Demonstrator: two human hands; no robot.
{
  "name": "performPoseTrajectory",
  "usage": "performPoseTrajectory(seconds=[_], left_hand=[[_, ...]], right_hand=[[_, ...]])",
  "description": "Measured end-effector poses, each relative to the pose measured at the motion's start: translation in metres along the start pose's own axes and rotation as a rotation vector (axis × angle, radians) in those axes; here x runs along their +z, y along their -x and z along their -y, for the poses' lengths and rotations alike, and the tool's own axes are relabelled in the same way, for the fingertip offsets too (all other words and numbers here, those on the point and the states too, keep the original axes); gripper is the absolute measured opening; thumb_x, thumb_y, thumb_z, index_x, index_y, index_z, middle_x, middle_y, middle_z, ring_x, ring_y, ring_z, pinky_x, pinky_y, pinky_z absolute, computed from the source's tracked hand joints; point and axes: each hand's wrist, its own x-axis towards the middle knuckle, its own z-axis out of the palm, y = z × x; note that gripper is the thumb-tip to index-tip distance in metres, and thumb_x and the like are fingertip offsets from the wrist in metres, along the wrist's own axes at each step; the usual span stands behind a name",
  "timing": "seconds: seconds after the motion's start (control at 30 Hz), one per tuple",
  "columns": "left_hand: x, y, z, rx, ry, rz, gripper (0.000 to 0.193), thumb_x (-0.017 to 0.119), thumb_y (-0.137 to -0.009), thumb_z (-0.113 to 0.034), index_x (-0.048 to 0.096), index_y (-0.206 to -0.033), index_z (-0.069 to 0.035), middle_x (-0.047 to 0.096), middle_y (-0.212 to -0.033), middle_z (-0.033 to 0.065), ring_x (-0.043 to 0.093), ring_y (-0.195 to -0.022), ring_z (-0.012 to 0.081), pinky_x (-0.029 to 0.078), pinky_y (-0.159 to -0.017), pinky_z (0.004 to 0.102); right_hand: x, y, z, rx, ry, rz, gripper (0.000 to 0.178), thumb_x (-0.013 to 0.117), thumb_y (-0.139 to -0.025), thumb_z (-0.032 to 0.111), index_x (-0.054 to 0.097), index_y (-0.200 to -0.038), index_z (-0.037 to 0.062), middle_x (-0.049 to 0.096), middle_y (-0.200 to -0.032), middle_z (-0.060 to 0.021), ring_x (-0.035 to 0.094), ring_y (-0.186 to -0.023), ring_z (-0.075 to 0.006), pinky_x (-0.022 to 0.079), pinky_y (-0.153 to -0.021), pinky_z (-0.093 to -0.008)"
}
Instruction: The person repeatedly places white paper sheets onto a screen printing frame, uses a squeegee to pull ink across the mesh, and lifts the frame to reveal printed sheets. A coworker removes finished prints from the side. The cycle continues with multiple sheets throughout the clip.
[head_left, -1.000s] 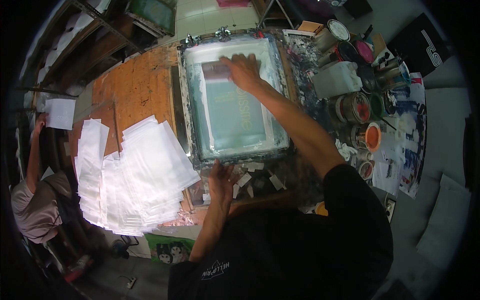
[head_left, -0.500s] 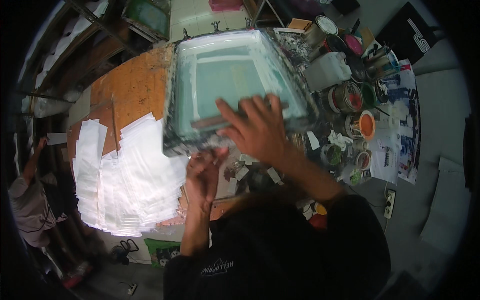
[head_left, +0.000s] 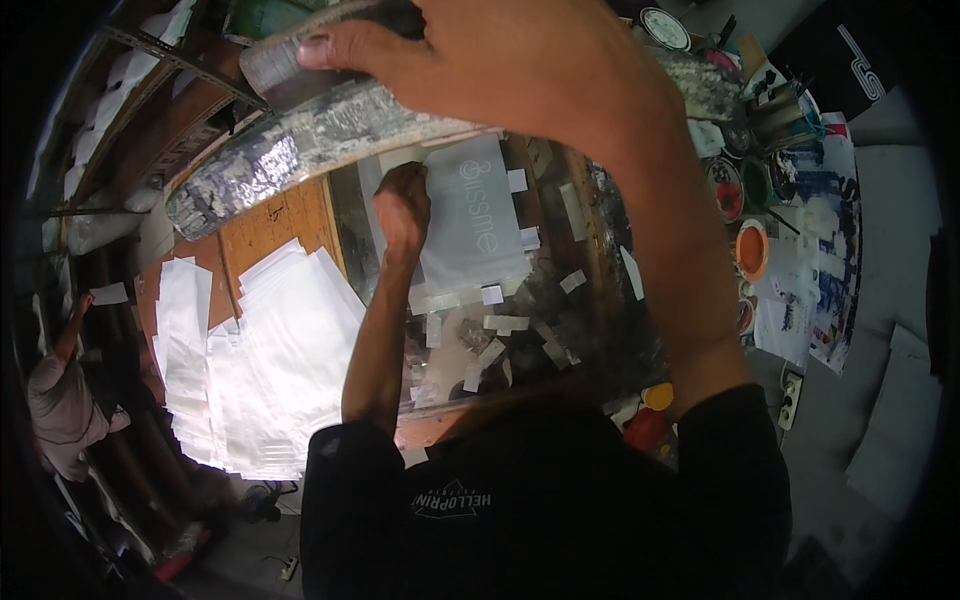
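Observation:
A screen-printing frame (head_left: 330,145) is tilted up close to me, its scuffed near edge crossing the upper view. My right hand (head_left: 540,75) is closed at this raised edge, its thumb over the end of a grey squeegee (head_left: 270,70); its fingers are partly cut off. Beneath the frame, a frosted sheet (head_left: 465,225) with pale print lies flat on the worktable. My left hand (head_left: 403,210) is at the sheet's upper left part, fingers pinched together on it. The mesh is mostly out of sight.
White sheets lie in an overlapping stack (head_left: 275,370) at the left. Small tape pieces (head_left: 490,352) dot the table's near part. Ink tubs, including an orange one (head_left: 750,250), stand at the right. Another person (head_left: 70,400) holds a white sheet at far left.
The screen frame has swung up from lying low, lifted with the squeegee by my right hand. My left hand has moved forward beneath it onto the sheet, which now shows.

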Motion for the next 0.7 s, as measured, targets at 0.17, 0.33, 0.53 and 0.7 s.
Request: performPoseTrajectory(seconds=[0.17,0.33,0.53,0.7], left_hand=[[-0.11,0.003,0.058,-0.29,-0.062,-0.083,0.014,0.071,-0.093,-0.011,0.075,-0.099,0.001,0.074,-0.082,0.016,0.069,-0.064,0.0201,0.054,-0.06,0.0333],[-0.299,0.055,0.158,-0.474,-0.302,-0.392,0.039,0.069,-0.096,-0.015,0.06,-0.128,0.005,0.069,-0.108,0.025,0.068,-0.093,0.0359,0.055,-0.085,0.0409],[-0.201,0.207,-0.005,-0.2,-0.884,0.341,0.056,0.061,-0.098,-0.044,0.054,-0.147,-0.017,0.02,-0.167,0.0268,0.007,-0.156,0.0484,-0.003,-0.11,0.0832],[-0.085,0.166,-0.055,-0.187,-0.562,0.357,0.059,0.053,-0.103,-0.04,0.043,-0.156,-0.016,0.021,-0.167,0.0234,0.01,-0.155,0.0488,0.005,-0.112,0.0808]], right_hand=[[-0.021,-0.006,0.019,0.058,-0.13,0.073,0.039,0.056,-0.105,0.033,0.072,-0.117,0.0004,0.065,-0.071,-0.0093,0.053,-0.057,-0.011,0.053,-0.061,-0.031],[-0.002,-0.017,0.011,-0.1,0.017,-0.218,0.039,0.062,-0.098,0.036,0.073,-0.115,0.0026,0.075,-0.093,-0.0182,0.071,-0.085,-0.0348,0.055,-0.078,-0.0424],[0.007,-0.014,0.009,-0.078,0.011,-0.235,0.037,0.066,-0.093,0.035,0.073,-0.116,0.0065,0.074,-0.101,-0.0214,0.07,-0.094,-0.041,0.053,-0.081,-0.0446],[0.019,0.0,0.012,-0.125,0.025,-0.299,0.041,0.068,-0.092,0.038,0.073,-0.116,0.0048,0.074,-0.102,-0.0222,0.071,-0.096,-0.0412,0.055,-0.086,-0.0454]])
